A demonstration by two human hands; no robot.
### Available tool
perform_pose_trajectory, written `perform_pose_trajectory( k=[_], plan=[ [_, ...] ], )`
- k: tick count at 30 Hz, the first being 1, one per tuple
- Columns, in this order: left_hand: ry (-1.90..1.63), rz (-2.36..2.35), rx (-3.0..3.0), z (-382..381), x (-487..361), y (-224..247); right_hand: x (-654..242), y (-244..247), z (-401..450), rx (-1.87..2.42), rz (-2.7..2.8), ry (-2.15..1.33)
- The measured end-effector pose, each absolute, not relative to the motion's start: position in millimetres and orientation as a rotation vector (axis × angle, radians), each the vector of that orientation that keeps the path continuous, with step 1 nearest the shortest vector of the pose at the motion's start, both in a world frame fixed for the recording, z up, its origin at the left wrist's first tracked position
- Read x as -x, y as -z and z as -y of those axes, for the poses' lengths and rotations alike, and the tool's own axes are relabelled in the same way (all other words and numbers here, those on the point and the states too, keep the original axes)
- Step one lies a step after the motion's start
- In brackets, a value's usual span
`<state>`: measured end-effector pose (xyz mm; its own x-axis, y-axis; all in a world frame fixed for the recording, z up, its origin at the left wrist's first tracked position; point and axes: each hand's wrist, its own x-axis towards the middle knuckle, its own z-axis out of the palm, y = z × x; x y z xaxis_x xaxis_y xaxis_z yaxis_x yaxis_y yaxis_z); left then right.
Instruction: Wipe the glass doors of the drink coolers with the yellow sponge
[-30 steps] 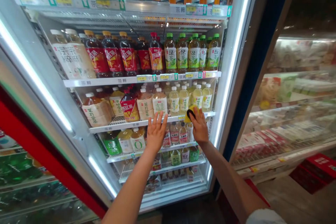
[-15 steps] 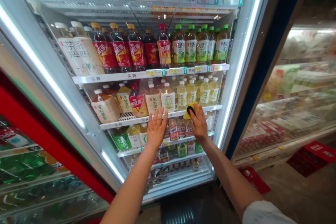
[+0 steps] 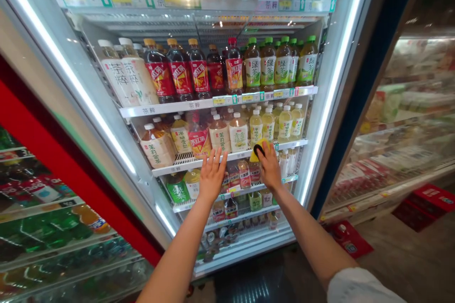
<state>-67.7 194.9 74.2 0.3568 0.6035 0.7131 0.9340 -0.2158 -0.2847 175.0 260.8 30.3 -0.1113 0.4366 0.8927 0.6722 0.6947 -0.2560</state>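
The soft sponge [image 3: 258, 146] under the right hand [image 3: 269, 168] is yellow with a black spot. On the far shelf, the tall bottles with red labels [image 3: 180, 75] hold dark tea. To their right, the round bottles with green caps [image 3: 282, 60] have green and white labels. The big door frame [image 3: 64, 161] on the left is bright red. The crate [image 3: 432, 199] at the right is red too.

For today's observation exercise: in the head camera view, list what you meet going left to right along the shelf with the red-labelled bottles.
White-labelled bottles → red-labelled bottles → orange-labelled bottle → green-capped bottles.
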Motion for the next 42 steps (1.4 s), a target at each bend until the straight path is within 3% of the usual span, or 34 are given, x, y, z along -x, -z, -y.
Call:
perform_pose_trajectory(
  k=[5, 13, 20, 27, 31, 35, 42],
  plan=[
    [0.635, 1.313, 1.899, -189.6, 86.2, -71.6, -116.9, -63.3, -252.5, 0.961, 1.682, 0.258],
    [0.65, 1.274, 1.932, -183.9, 114.2, -65.6, -118.4, -19.9, -235.5, 0.883, 1.848, 0.236],
    [0.647, 1.319, 1.939, -175.8, 136.9, -70.7, -66.6, -71.7, -231.9, 0.995, 1.633, 0.236],
    [0.607, 1.331, 1.93, -165.7, 156.3, -71.9, -60.3, -11.3, -213.3, 0.91, 1.883, 0.251],
    [0.615, 1.34, 1.905, -158.3, 170.3, -71.9, -74.0, -29.6, -221.3, 0.958, 1.728, 0.258],
    [0.619, 1.374, 1.887, -150.5, 182.0, -69.9, -28.9, -65.5, -219.4, 0.972, 1.69, 0.28],
    [0.603, 1.418, 1.879, -137.4, 205.1, -66.3, -15.2, -23.5, -200.2, 0.924, 1.932, 0.323]
  ],
)
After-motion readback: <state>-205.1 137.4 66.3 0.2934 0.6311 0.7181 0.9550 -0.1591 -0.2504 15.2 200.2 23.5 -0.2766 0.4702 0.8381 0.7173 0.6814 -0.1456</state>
